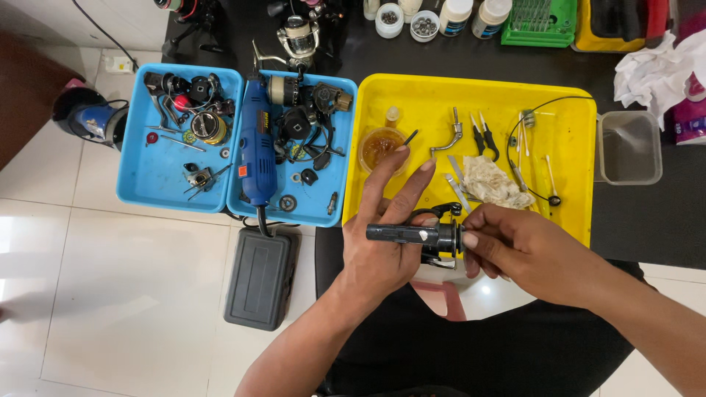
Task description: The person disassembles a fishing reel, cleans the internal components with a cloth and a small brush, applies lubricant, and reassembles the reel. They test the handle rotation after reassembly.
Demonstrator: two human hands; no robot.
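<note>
Trays: two trays (151, 173) side by side left of the wide tray (573, 117).
Rotary tool (257, 151): in the middle tray (342, 158).
Case (261, 278): on the floor, before those trays.
Clear tub (629, 147): right of the wide tray.
Rag (496, 184): in the wide tray.

We see a yellow tray (566, 110) holding pliers (483, 135) and a crumpled rag (494, 184), two blue trays (158, 173) of parts, a blue rotary tool (258, 151), and a grey case (261, 278) on the floor.
</note>
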